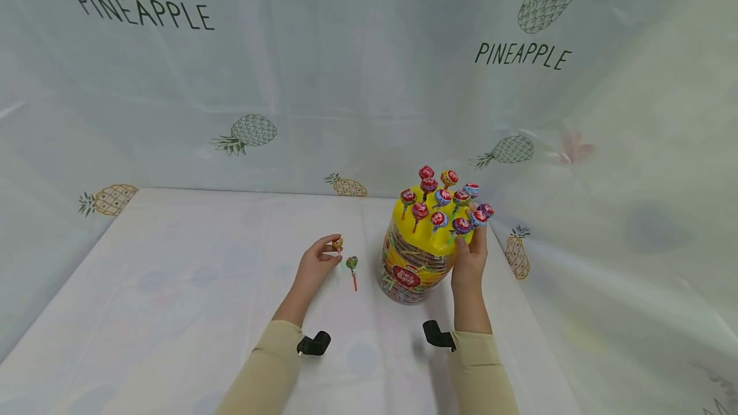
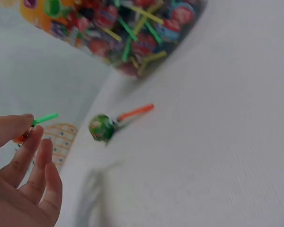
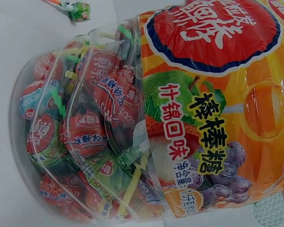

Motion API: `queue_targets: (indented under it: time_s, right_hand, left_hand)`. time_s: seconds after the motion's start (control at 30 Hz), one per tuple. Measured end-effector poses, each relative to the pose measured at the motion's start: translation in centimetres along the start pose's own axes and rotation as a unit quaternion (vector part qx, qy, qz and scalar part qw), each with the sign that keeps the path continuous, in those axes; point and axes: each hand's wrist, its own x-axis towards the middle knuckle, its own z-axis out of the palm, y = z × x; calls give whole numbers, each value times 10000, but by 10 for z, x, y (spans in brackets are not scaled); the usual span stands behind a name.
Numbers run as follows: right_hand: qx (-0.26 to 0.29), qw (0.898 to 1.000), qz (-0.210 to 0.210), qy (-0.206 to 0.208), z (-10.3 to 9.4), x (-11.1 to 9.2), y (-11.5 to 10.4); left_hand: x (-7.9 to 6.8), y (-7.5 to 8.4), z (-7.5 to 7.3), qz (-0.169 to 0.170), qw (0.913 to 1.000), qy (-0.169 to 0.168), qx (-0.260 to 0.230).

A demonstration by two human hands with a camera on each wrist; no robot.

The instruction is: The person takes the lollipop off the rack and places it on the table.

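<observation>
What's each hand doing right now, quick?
Left hand: holding a lollipop, pinched.
Right hand: holding the candy jar high on its side.

Jar (image 1: 416, 253) is super glossy, smooth clear plastic, lollipops (image 1: 419, 211) on top are shiny-wrapped, tabletop (image 1: 219, 287) underneath looks kinda matt.

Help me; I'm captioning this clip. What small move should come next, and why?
I'd probably have the left hand carry its pinched lollipop toward the yellow lid of the jar: many other lollipops already stand in that lid, and the right hand is at its edge.
</observation>
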Motion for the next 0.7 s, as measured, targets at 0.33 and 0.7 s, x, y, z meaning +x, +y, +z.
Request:
queue_targets:
  time_s: [0.33,0.7]
  right_hand:
    - [-87,9997,143,161,1,0,-2]
    - [57,10000,30,49,0,0,-1]
  left_hand:
    - [10,-31,-4,9,9961,-488,738]
    - [14,-34,-2,-73,9808,-871,1746]
